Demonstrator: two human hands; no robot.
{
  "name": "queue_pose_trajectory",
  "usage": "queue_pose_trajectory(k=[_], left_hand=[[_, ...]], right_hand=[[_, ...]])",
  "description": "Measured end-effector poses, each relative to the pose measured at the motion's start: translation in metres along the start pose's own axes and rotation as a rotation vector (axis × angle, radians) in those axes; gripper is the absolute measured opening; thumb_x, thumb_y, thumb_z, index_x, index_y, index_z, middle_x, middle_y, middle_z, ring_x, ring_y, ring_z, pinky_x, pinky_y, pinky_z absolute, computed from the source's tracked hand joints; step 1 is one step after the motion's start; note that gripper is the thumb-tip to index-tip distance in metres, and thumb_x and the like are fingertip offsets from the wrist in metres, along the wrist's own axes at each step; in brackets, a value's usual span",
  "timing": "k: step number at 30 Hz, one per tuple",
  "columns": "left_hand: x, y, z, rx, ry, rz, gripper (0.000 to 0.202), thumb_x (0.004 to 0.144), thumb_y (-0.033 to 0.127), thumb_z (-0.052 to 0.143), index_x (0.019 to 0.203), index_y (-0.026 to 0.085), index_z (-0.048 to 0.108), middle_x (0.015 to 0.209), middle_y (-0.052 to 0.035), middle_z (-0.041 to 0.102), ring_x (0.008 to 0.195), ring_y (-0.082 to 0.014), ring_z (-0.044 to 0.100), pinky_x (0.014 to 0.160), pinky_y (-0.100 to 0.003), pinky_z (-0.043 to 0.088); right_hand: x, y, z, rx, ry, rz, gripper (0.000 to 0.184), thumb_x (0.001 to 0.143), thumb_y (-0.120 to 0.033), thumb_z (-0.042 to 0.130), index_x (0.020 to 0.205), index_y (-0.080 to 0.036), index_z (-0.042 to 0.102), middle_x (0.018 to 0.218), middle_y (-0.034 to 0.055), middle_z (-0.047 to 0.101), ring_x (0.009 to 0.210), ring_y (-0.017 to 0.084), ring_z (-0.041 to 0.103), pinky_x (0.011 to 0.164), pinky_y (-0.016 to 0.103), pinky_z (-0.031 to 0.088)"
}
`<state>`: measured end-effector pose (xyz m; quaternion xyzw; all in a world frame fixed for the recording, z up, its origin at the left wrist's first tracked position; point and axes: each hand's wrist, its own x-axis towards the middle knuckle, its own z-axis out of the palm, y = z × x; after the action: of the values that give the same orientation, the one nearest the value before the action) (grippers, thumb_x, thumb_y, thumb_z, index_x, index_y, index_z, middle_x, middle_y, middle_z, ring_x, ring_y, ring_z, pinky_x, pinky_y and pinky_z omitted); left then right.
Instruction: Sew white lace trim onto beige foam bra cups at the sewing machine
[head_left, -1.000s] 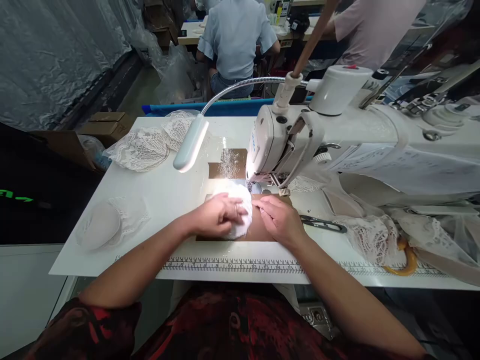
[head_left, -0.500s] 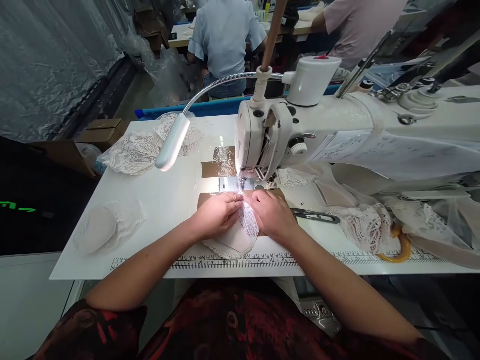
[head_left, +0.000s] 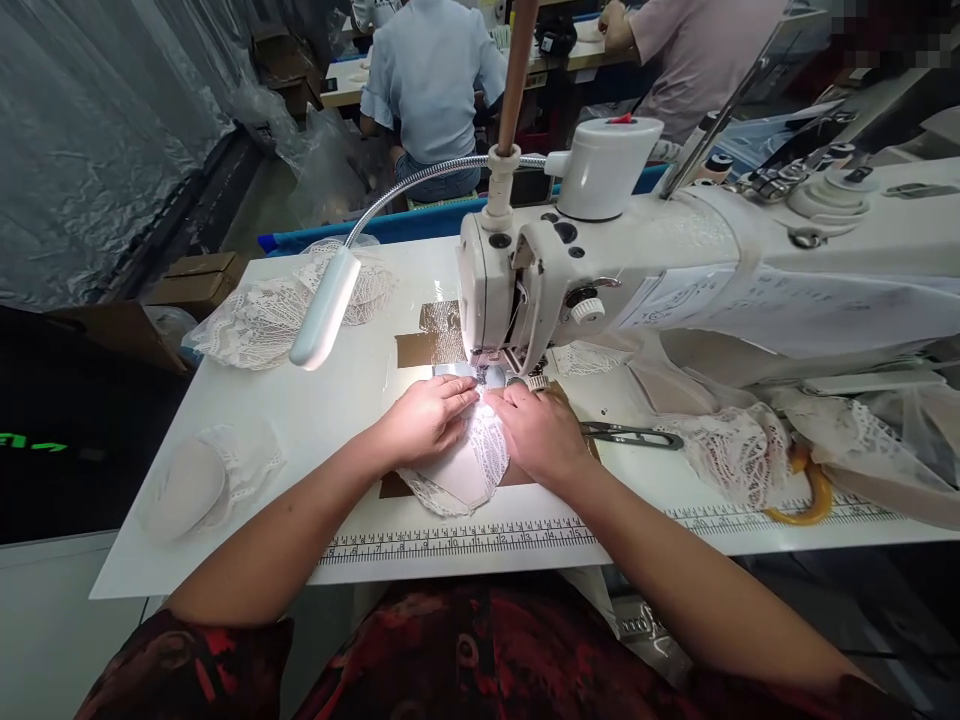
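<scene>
A pale fabric piece with lace edging (head_left: 459, 480), shaped like a bra cup, lies under both hands in front of the sewing machine's needle area (head_left: 484, 372). My left hand (head_left: 426, 420) presses on its left side, fingers close together and tips near the presser foot. On the right edge, my right hand (head_left: 544, 430) grips the lace with bent fingers, its fingertips almost meeting the left ones. The seam at the needle is too small and bright to make out. Close to my right hand lies a pair of dark thread snips (head_left: 634, 436).
The white sewing machine (head_left: 600, 260) fills the right side. A lamp (head_left: 326, 310) hangs over the table's left part. Lace pieces (head_left: 259, 320) lie back left, a cup with lace (head_left: 187, 490) front left. Right are more lace (head_left: 735, 450) and yellow-handled scissors (head_left: 814, 495). Two people sit beyond.
The whole view has shifted slightly. My left fingers lie flatter and farther forward by the presser foot, and more of the pale fabric shows between my hands.
</scene>
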<state>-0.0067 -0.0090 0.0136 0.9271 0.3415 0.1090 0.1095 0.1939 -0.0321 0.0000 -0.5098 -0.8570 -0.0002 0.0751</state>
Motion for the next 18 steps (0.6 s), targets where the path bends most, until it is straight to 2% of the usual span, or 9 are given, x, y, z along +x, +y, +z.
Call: queue_pose_trajectory(k=[5, 9, 12, 14, 16, 18], left_hand=[[0.004, -0.016, 0.0, 0.011, -0.014, 0.09, 0.042, 0.086, 0.021, 0.048, 0.125, 0.008, 0.056, 0.131, -0.0191, 0.054, 0.121, -0.0284, 0.051, 0.099, -0.045, 0.047], [0.002, -0.021, -0.001, -0.006, -0.023, 0.108, 0.042, 0.084, 0.013, 0.045, 0.124, 0.009, 0.057, 0.133, -0.018, 0.053, 0.122, -0.0272, 0.051, 0.099, -0.044, 0.047], [-0.007, -0.012, -0.006, -0.023, 0.009, 0.075, 0.039, 0.083, 0.008, 0.042, 0.118, 0.013, 0.061, 0.131, -0.0147, 0.055, 0.12, -0.0264, 0.052, 0.097, -0.045, 0.047], [-0.014, 0.0, -0.01, -0.044, 0.043, 0.036, 0.035, 0.085, 0.012, 0.045, 0.116, 0.014, 0.061, 0.126, -0.0133, 0.058, 0.117, -0.0264, 0.053, 0.097, -0.046, 0.045], [-0.018, 0.014, -0.011, -0.064, 0.056, -0.009, 0.031, 0.086, 0.023, 0.051, 0.115, 0.014, 0.06, 0.116, -0.0127, 0.062, 0.108, -0.0259, 0.056, 0.093, -0.043, 0.047], [-0.019, 0.024, -0.008, -0.043, 0.054, -0.057, 0.025, 0.087, 0.031, 0.053, 0.102, 0.014, 0.064, 0.095, -0.0105, 0.065, 0.09, -0.0236, 0.058, 0.08, -0.04, 0.049]], right_hand=[[0.002, -0.003, 0.001, -0.019, -0.002, 0.023, 0.036, 0.087, -0.012, 0.038, 0.11, -0.02, 0.064, 0.088, 0.009, 0.063, 0.078, 0.02, 0.052, 0.063, 0.032, 0.03], [-0.001, 0.0, -0.001, 0.059, -0.019, -0.03, 0.035, 0.086, -0.013, 0.041, 0.112, -0.019, 0.064, 0.089, 0.0082, 0.063, 0.077, 0.019, 0.053, 0.065, 0.03, 0.034], [-0.006, 0.007, -0.002, 0.227, -0.002, -0.054, 0.036, 0.087, -0.014, 0.04, 0.112, -0.021, 0.065, 0.088, 0.005, 0.064, 0.078, 0.016, 0.055, 0.067, 0.027, 0.038], [-0.01, 0.012, -0.004, 0.344, 0.019, -0.037, 0.037, 0.088, -0.014, 0.039, 0.112, -0.02, 0.065, 0.092, 0.0047, 0.065, 0.082, 0.016, 0.057, 0.069, 0.026, 0.041], [-0.013, 0.016, -0.007, 0.414, 0.043, -0.013, 0.035, 0.088, -0.014, 0.039, 0.11, -0.017, 0.066, 0.097, 0.006, 0.066, 0.086, 0.016, 0.059, 0.071, 0.026, 0.044], [-0.018, 0.017, -0.01, 0.44, 0.039, -0.008, 0.032, 0.088, -0.016, 0.04, 0.106, -0.017, 0.067, 0.099, 0.0066, 0.066, 0.088, 0.017, 0.06, 0.073, 0.027, 0.045]])
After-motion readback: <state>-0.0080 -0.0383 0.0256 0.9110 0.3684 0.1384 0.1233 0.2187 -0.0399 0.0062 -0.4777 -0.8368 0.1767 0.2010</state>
